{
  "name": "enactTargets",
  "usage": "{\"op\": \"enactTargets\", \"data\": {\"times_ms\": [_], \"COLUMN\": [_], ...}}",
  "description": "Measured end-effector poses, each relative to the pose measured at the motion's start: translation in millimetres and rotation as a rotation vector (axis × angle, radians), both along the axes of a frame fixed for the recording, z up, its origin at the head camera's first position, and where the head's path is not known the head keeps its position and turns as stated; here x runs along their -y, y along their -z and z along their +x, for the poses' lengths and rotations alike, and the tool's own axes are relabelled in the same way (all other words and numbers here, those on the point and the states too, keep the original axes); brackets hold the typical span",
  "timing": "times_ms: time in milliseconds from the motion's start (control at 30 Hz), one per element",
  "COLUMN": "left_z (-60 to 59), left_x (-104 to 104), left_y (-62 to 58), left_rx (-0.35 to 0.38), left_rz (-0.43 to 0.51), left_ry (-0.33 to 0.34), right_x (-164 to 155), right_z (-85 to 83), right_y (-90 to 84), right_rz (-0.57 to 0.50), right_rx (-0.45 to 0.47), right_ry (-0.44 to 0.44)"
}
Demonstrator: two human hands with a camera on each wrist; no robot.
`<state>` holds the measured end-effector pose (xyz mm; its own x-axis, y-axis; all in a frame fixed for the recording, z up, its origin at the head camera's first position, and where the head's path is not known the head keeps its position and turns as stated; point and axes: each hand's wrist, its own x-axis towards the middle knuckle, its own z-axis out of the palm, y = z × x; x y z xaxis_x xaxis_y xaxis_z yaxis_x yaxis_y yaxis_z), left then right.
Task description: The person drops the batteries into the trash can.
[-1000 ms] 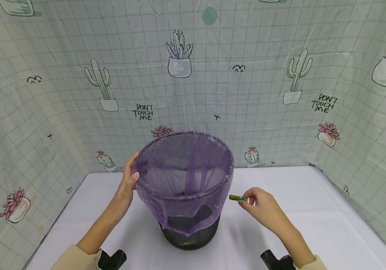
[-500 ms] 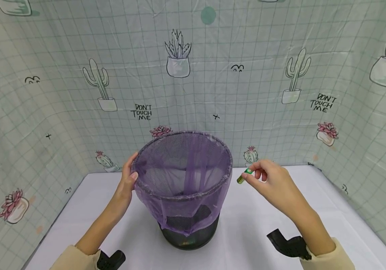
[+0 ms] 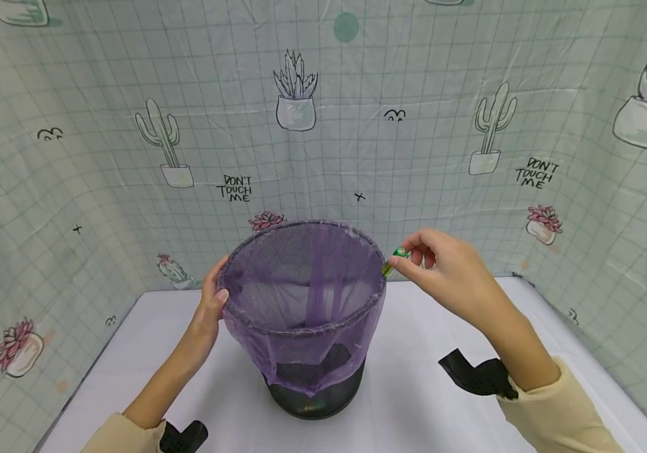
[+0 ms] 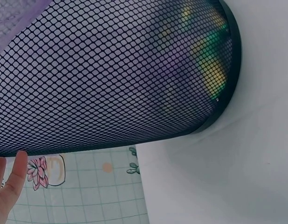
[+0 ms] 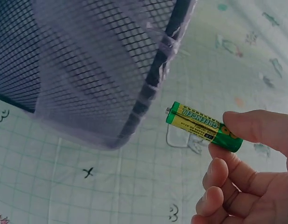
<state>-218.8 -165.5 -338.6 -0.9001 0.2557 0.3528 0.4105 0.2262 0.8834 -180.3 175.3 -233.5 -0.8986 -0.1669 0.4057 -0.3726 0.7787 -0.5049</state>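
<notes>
A black mesh wastebasket with a sheer purple bag folded over its rim stands on the white table in the head view. My left hand holds its left side just below the rim; its fingertips also show beside the mesh in the left wrist view. Between thumb and fingers, my right hand pinches one end of a green and yellow AA battery. The battery's free end points at the wastebasket's right rim and overlaps it in the head view; the right wrist view shows a gap between them.
Blurred green and yellow shapes show through the mesh at the bottom of the wastebasket. A grid-patterned cloth with cactus drawings hangs behind and beside the white table.
My right hand has lifted the battery from beside the wastebasket up to its right rim, turning it from level to slanted. The left hand keeps its place on the wastebasket.
</notes>
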Motion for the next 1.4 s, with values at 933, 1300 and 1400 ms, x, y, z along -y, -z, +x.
{"op": "enactTargets", "data": {"times_ms": [933,1300,1400], "left_z": [-1.2,-1.9,-2.1], "left_x": [1,1,2], "left_y": [-1.8,-1.3,-0.9], "left_rx": [0.012,0.004,0.000], "left_rz": [0.011,0.012,0.013], "left_ry": [0.017,0.014,0.009], "right_x": [47,42,40], "right_z": [-20.0,-20.2,-18.7], "right_y": [13.1,18.9,19.4], "right_rz": [-0.050,-0.059,-0.085], "right_rx": [0.173,0.128,0.107], "right_ry": [-0.268,-0.282,-0.279]}}
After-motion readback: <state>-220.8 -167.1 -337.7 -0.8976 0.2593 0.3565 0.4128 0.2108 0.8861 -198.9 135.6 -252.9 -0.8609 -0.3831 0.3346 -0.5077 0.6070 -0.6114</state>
